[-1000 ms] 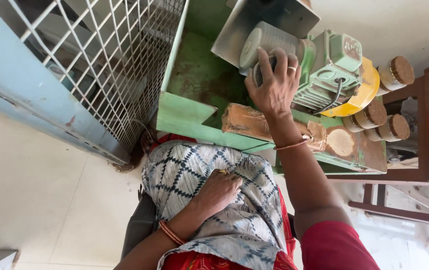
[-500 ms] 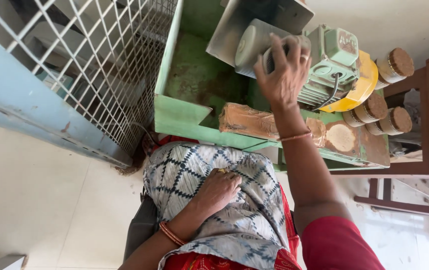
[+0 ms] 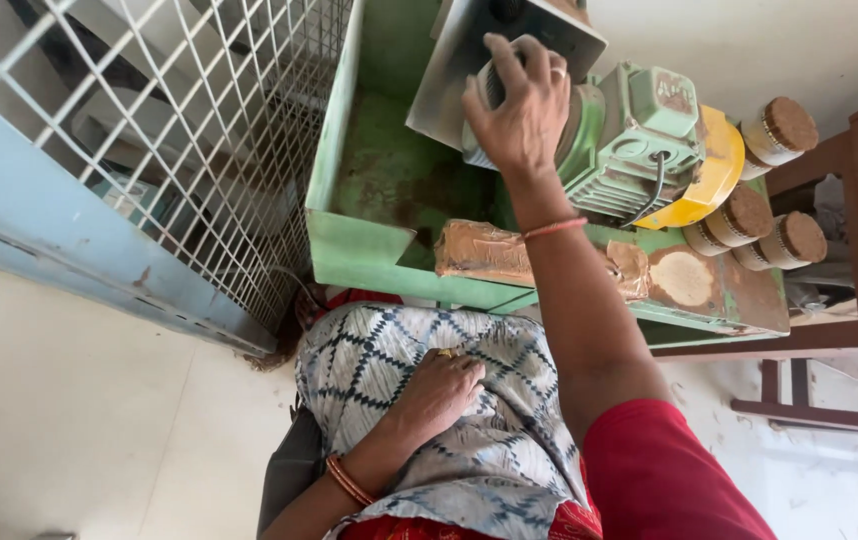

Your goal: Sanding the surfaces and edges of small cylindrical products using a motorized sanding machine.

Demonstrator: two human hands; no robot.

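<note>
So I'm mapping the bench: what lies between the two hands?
In the head view, a brown dusty block on the green tray's rim lies between right hand and left hand.

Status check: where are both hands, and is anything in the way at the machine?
Right hand gripping grey cylinder on green motor. Left hand flat on patterned cloth. Nothing blocking.

The grey ribbed cylinder [image 3: 494, 90] sits at the far end of the scene, lying on its side on the green machine, just left of the pale green motor [image 3: 639, 140] it joins. Its rounded end faces left under a slanted grey metal plate [image 3: 449, 70]. The right hand [image 3: 521, 110] rests over it, fingers curled on its top and front, hiding much of its surface. The left hand [image 3: 439, 390] lies flat on the blue-and-white patterned cloth [image 3: 379, 370] near the person's lap.
</note>
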